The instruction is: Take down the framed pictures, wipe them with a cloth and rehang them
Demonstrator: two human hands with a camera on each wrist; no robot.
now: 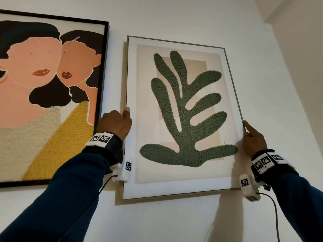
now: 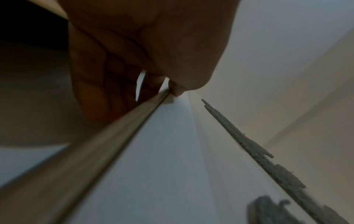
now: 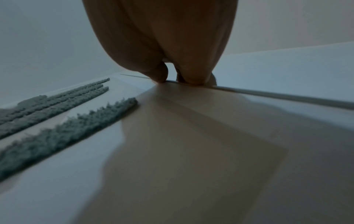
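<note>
A thin wood-framed picture with a green tufted leaf shape (image 1: 181,117) is against the white wall, slightly tilted. My left hand (image 1: 120,123) grips its left edge at mid height, thumb on the front and fingers curled behind the frame (image 2: 122,133). My right hand (image 1: 251,137) holds the right edge, thumb along the front of the frame (image 3: 287,97). The green tufting (image 3: 63,133) shows close up in the right wrist view. Whether the picture hangs on its hook or only rests in my hands cannot be told.
A larger black-framed picture of two faces (image 1: 49,95) hangs just to the left, close beside my left hand. Bare white wall (image 1: 174,220) lies below and to the right. A ceiling corner (image 1: 288,23) is at the upper right. No cloth is in view.
</note>
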